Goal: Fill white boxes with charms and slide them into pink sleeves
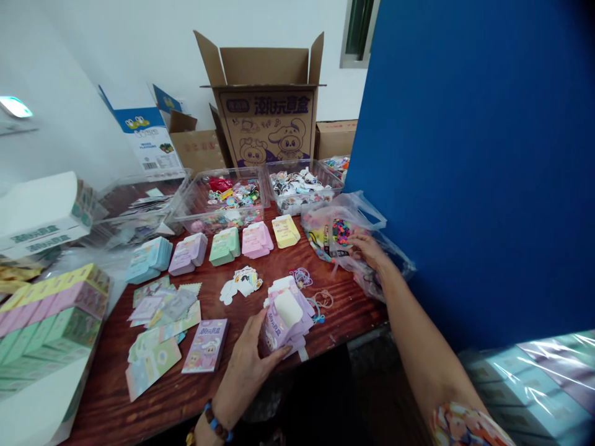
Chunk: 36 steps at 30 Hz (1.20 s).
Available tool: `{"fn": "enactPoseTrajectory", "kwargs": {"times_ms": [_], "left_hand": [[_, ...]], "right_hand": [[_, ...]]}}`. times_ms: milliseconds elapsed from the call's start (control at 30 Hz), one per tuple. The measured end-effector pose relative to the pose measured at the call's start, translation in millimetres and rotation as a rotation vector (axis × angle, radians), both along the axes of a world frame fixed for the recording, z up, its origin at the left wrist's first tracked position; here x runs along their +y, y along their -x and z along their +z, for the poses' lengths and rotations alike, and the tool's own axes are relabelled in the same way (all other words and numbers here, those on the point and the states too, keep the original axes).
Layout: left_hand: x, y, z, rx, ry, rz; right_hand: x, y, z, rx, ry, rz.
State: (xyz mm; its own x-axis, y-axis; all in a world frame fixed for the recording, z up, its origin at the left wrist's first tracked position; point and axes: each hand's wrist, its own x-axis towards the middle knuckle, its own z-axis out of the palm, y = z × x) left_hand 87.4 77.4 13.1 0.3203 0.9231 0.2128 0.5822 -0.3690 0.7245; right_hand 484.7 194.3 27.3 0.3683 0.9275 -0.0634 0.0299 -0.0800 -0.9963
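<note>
at the wooden table (357,316), left hand (246,371) gripping lilac box (279,325), right hand (365,251) loose on plastic bag (334,263)

Along the back of the surface (353,316) we have a line of clear plastic trays (183,207), one holding trinkets (235,198) and the next holding stickers (300,186), with an open cardboard carton (267,118) behind them. In front of the trays lies a row of folded card boxes (224,245). Our left hand (244,371) holds a card box (283,316) near the front edge, just right of flat printed cards (158,334). Our right hand (365,248) rests on a plastic bag (344,229), beside a partition (465,155). Stacked boxes (51,328) sit at the surface's far left.
</note>
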Motion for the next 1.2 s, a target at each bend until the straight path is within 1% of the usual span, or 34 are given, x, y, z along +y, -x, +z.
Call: {"fn": "enactPoseTrajectory", "kwargs": {"times_ms": [167,300,533,733,900,1033,1200], "left_hand": [[-2.4,-2.8,4.6,-0.001,-0.007,-0.005],[-3.2,-2.3,4.5,-0.005,-0.024,-0.009],[-5.1,-1.1,5.1,0.002,-0.017,-0.003],[-6.1,-2.4,8.1,0.004,0.001,-0.035],[-7.2,-3.6,8.9,0.006,0.018,-0.020],[-7.6,-4.0,11.0,-0.015,0.019,-0.019],[-7.8,-4.6,10.1,-0.003,0.042,-0.011]], "right_hand": [[-3.6,-0.2,-0.2,-0.006,-0.026,-0.029],[-5.4,-1.9,0.2,-0.029,-0.048,-0.043],[-7.1,-3.9,2.5,-0.066,-0.025,-0.045],[-14.1,-2.7,5.2,-0.098,-0.030,-0.043],[-20.1,1.2,8.7,-0.139,-0.026,-0.034],[-22.1,3.0,12.6,-0.179,-0.022,-0.055],[-23.4,2.6,14.6,-0.172,-0.016,-0.052]]}}
